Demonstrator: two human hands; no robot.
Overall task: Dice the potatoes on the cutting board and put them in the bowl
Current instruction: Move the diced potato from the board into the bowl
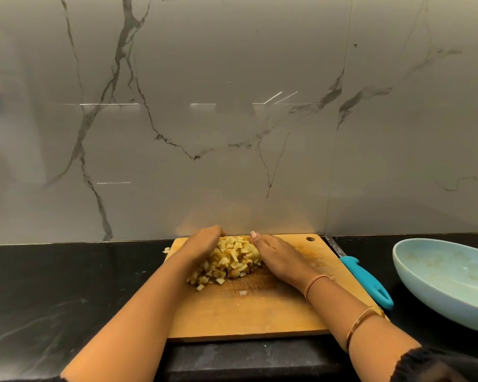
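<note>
Black stone surface under a grey marbled wall carries a wooden cutting board, where the left grip and right grip, fingers stretched out, press the sides of the diced potatoes heaped between them (bowl and knife lie to the right).

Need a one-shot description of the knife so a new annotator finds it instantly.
Find the wooden cutting board on the black countertop, below the marbled wall. Along the board's right edge, between it and the pale blue bowl, lies the knife, its blade pointing toward the wall. Its bright turquoise handle is the only vivid colour nearby.
</note>
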